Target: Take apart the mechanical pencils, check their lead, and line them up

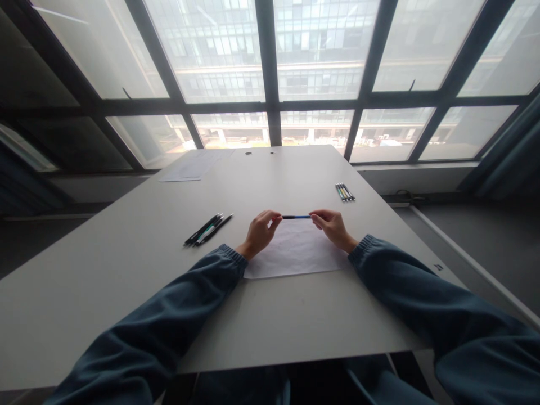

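Note:
A slim dark pen with a blue middle (296, 217) is held level between my two hands, above a white sheet of paper (295, 256) on the grey table (126, 292). My left hand (260, 232) pinches its left end with fingers closed. My right hand (333, 226) pinches its right end the same way. Both forearms in dark blue sleeves rest on the table.
Several dark pens (207, 229) lie in a bunch to the left of my hands. Another small group of pens (345, 192) lies at the far right. More paper sheets (192, 167) sit at the table's far left corner. Large windows stand beyond the table.

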A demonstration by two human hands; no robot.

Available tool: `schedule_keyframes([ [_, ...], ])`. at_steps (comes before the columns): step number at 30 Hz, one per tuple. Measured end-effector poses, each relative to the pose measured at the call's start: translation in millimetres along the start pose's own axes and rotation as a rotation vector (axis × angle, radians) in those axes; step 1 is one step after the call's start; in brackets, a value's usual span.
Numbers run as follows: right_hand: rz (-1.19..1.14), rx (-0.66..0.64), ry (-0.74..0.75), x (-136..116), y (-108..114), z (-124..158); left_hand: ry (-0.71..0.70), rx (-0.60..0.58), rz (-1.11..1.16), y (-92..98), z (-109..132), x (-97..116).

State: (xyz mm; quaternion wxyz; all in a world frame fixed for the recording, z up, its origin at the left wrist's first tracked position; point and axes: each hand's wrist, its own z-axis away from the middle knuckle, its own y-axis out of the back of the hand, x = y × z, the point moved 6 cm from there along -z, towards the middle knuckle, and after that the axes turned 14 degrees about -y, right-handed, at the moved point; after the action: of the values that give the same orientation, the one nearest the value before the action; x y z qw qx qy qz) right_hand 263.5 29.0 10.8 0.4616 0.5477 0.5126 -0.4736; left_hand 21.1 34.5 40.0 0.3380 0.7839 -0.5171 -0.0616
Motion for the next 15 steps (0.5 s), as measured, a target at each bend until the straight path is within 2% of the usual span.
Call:
schedule_keyframes([
  [15, -0.026, -0.069, -0.015, -4.2, -6.6, 2.6, 0.016, -0.041, 0.004, 1.9, -2.8, 4.5],
])
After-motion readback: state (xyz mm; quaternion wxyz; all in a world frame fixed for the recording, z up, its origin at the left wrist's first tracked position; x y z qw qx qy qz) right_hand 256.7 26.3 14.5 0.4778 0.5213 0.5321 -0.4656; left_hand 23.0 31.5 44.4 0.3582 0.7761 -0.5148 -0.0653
